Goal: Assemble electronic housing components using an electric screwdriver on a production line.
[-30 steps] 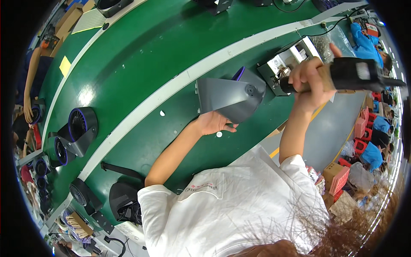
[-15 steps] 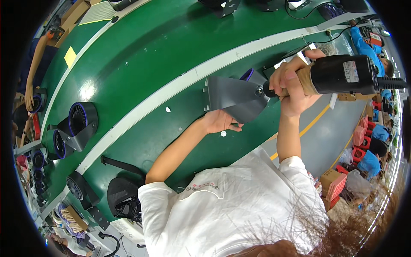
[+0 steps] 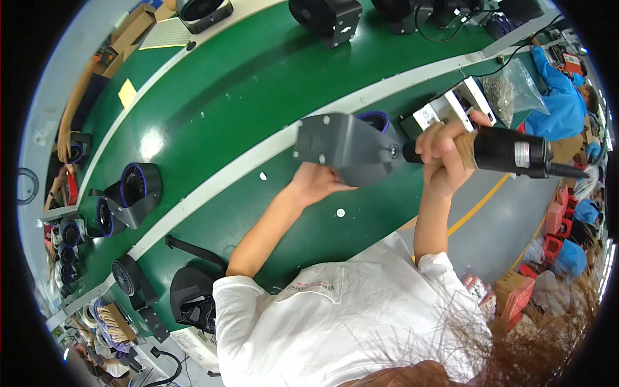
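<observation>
My right hand [image 3: 445,153] is wrapped round a black electric screwdriver [image 3: 512,152], over a tan taped band on its body. The tool lies nearly level, its cord leaving to the right and its nose pointing left. That nose is close beside a round screw recess in a dark grey fan bracket [image 3: 348,149]; whether they touch I cannot tell. My left hand [image 3: 316,184] holds the tilted bracket from below, most of its fingers hidden behind it. Past the bracket's upper edge shows a purple-rimmed fan [image 3: 375,120]. A small white disc [image 3: 340,213] lies on the green table near my left hand.
A white rail [image 3: 213,182] crosses the green table [image 3: 193,103]. Purple-rimmed fans [image 3: 133,185] stand at left, black fan units [image 3: 325,19] at the far side. A white box [image 3: 445,109] and a clear bag of screws [image 3: 509,90] lie beyond my right hand. A black bag [image 3: 193,293] sits near left.
The view has shifted a little. The bracket has turned, showing more of its left end face, and has moved slightly left. The screwdriver has tipped, its cord end lower. Both hands keep their hold.
</observation>
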`<action>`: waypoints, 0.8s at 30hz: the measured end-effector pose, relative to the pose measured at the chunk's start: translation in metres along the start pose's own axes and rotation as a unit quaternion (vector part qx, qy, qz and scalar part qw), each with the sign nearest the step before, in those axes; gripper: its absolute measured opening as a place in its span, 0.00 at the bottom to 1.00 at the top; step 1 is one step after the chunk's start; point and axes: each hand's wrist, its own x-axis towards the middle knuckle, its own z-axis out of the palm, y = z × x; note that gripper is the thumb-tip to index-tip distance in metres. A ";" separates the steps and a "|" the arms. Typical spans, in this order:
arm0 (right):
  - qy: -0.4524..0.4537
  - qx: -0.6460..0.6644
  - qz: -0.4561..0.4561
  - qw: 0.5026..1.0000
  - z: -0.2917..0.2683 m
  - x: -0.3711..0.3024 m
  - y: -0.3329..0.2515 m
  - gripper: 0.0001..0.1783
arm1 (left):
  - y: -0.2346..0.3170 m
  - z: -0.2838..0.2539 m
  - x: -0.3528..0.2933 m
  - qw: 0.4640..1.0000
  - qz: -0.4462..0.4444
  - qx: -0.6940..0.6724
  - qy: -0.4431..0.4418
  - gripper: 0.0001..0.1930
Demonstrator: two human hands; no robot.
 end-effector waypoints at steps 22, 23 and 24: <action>0.167 -0.237 0.198 0.936 -0.101 -0.087 0.016 0.36 | 0.256 0.056 0.123 0.197 0.438 0.844 0.238 0.29; 0.165 -0.228 0.202 0.938 -0.101 -0.089 0.016 0.36 | 0.256 0.053 0.140 0.207 0.439 0.840 0.241 0.29; 0.169 -0.224 0.206 0.937 -0.103 -0.091 0.013 0.36 | 0.258 0.049 0.155 0.220 0.440 0.838 0.238 0.29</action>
